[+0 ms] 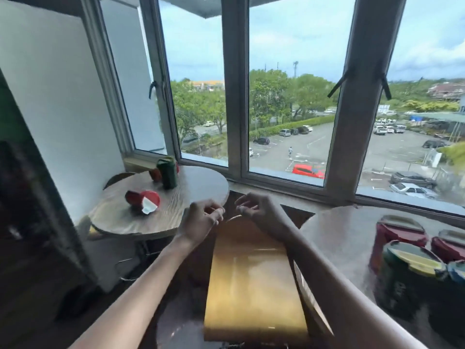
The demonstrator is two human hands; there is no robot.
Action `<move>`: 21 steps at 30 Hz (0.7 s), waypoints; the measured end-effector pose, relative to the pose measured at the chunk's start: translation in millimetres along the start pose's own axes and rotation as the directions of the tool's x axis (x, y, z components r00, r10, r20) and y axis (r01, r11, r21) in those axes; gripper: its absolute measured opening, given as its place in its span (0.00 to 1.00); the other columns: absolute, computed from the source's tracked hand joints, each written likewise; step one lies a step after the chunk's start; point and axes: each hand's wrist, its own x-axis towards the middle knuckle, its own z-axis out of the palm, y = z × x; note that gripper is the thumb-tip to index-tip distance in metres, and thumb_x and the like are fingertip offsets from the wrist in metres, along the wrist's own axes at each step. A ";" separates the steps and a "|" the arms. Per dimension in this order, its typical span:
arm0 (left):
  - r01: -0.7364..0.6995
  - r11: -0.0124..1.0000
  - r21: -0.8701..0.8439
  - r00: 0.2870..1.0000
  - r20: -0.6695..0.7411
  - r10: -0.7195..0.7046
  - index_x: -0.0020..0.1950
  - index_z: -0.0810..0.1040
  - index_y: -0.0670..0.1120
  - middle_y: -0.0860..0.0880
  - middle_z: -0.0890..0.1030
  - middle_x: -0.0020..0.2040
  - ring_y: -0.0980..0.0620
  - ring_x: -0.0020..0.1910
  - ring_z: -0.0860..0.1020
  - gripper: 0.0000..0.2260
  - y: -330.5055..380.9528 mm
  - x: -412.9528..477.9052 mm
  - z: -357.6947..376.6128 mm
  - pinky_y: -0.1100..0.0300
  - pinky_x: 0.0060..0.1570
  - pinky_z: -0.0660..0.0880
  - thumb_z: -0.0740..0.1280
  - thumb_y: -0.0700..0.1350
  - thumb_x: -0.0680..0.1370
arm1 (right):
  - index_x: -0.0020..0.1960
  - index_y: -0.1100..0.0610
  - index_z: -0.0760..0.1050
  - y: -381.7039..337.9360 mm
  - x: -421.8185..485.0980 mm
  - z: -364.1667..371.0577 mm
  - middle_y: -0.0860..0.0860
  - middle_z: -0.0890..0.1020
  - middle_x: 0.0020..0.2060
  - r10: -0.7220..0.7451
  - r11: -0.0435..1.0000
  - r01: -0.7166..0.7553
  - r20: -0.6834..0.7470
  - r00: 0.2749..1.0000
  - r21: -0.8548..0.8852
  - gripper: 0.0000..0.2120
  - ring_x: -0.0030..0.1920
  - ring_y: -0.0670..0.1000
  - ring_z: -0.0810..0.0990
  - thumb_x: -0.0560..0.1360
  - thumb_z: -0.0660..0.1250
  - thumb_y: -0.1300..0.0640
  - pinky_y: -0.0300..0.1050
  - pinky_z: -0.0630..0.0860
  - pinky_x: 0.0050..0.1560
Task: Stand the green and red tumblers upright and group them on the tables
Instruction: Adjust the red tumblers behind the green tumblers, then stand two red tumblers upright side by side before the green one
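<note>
On the left round wooden table (201, 182) a green tumbler (167, 172) stands upright near the window. A red tumbler (143, 200) lies on its side toward the table's front, its mouth facing me, and another red one (155, 174) sits behind the green one, partly hidden. The right table (334, 233) holds two red tumblers (397, 235) (448, 244) and a green tumbler (407, 270), all upright and close together. My left hand (201, 219) and my right hand (256, 210) hover empty between the tables, with loosely curled fingers, just off the left table's near edge.
A yellow-brown chair back (251, 273) stands between the tables, below my forearms. A blue-lidded container (456, 272) sits at the right edge beside the green tumbler. Window frames (235, 96) line the far side, and a white wall (63, 109) closes the left.
</note>
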 end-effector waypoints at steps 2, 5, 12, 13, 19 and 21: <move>0.053 0.999 -0.009 0.998 -0.025 -0.054 0.42 0.85 0.46 0.50 0.85 0.33 0.51 0.32 0.82 0.05 -24.7 -3.6 -23.7 0.57 0.41 0.80 0.70 0.41 0.76 | 0.50 0.53 0.83 -6.9 12.8 31.9 0.48 0.86 0.43 0.006 1.000 -0.006 0.020 1.000 0.023 0.07 0.38 0.40 0.80 0.73 0.69 0.59 0.37 0.76 0.45; 0.098 0.995 -0.023 0.993 -0.063 -0.099 0.41 0.84 0.47 0.49 0.85 0.34 0.51 0.33 0.83 0.06 -58.4 -0.9 -54.9 0.56 0.39 0.81 0.69 0.39 0.76 | 0.50 0.54 0.83 -14.3 37.4 73.9 0.50 0.86 0.43 0.017 0.998 -0.019 0.050 0.999 0.056 0.07 0.37 0.37 0.79 0.73 0.70 0.58 0.31 0.74 0.41; 0.185 0.983 -0.001 0.970 -0.158 -0.183 0.45 0.85 0.45 0.48 0.85 0.38 0.53 0.36 0.82 0.04 -137.2 44.0 -116.8 0.68 0.35 0.75 0.70 0.41 0.76 | 0.50 0.57 0.82 -16.4 123.6 162.0 0.49 0.83 0.38 0.063 0.978 -0.081 0.098 0.993 0.194 0.06 0.38 0.46 0.80 0.74 0.70 0.58 0.37 0.74 0.41; 0.191 0.981 0.029 0.969 -0.164 -0.183 0.45 0.85 0.46 0.48 0.85 0.39 0.53 0.37 0.82 0.04 -150.5 55.0 -125.2 0.66 0.37 0.75 0.70 0.41 0.76 | 0.50 0.57 0.82 -14.2 138.3 174.4 0.49 0.82 0.38 0.065 0.974 -0.085 0.101 0.993 0.210 0.06 0.38 0.46 0.80 0.74 0.70 0.58 0.36 0.74 0.41; 0.188 0.980 0.068 0.971 -0.161 -0.175 0.43 0.84 0.50 0.53 0.85 0.42 0.56 0.40 0.81 0.07 -224.1 135.4 -170.2 0.63 0.41 0.75 0.69 0.40 0.76 | 0.56 0.62 0.79 -1.1 227.2 246.6 0.57 0.83 0.49 0.123 0.949 -0.143 0.087 0.989 0.282 0.11 0.44 0.48 0.80 0.76 0.69 0.58 0.28 0.74 0.39; 0.191 0.980 0.052 0.973 -0.146 -0.181 0.42 0.84 0.50 0.54 0.85 0.42 0.56 0.40 0.80 0.08 -242.9 159.5 -180.8 0.65 0.41 0.74 0.69 0.39 0.76 | 0.58 0.64 0.78 1.3 250.8 265.8 0.58 0.82 0.50 0.165 0.938 -0.180 0.077 0.983 0.295 0.13 0.45 0.48 0.79 0.76 0.68 0.58 0.24 0.72 0.37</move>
